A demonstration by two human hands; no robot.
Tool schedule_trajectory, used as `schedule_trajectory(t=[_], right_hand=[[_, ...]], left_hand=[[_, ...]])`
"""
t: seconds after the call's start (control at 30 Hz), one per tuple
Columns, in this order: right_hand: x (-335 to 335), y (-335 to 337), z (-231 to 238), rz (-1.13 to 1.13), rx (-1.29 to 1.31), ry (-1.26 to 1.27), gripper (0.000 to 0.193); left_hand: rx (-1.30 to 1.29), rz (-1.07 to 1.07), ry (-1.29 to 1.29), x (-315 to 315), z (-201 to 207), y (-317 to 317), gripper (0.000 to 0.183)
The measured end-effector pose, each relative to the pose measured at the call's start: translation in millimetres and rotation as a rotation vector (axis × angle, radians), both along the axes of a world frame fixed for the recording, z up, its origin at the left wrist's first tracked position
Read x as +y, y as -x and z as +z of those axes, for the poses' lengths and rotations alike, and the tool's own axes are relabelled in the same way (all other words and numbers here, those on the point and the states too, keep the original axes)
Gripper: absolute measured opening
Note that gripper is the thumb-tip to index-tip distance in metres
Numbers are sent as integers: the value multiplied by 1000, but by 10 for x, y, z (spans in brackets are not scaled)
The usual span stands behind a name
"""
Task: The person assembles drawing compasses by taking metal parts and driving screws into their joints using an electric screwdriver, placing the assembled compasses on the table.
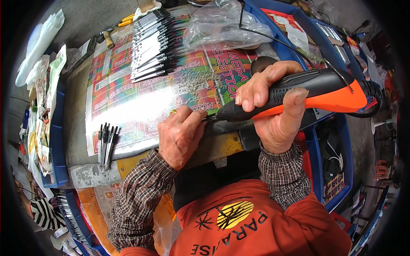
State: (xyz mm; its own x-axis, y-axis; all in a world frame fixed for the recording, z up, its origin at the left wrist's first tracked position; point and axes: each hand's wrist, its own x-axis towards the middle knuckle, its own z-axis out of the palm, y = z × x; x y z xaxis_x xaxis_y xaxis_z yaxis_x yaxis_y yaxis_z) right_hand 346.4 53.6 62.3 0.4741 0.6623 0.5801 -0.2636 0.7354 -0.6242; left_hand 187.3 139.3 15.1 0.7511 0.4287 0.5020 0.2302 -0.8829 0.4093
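Note:
My right hand (273, 102) is wrapped around an orange-and-black electric screwdriver (324, 87), held nearly level with its nose toward the left. At that nose, my left hand (181, 132) is closed in a pinch. A thin dark part (210, 117) shows between its fingertips and the tool; what the fingers hold is mostly hidden. Just beyond my hands, many tiny metal parts (194, 83) lie scattered on a colourful printed sheet (115, 100). A long row of slim pen-like pieces (149, 47) with black ends lies farther back. Several more dark pen-like pieces (106, 143) lie to the left.
A clear plastic bag (226, 25) lies at the back, near the screwdriver's black cord (279, 38). Blue trays stand along the right, including one lower tray (348, 158). Another blue bin (55, 141) borders the bench at left. A wooden handle (108, 40) lies at the back left.

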Motion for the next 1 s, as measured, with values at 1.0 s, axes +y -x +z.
schedule_trajectory(t=[1.0], right_hand=[[-204,248,250,105,-164,27,44]], left_hand=[[-312,190,996,-481,203,529,10]])
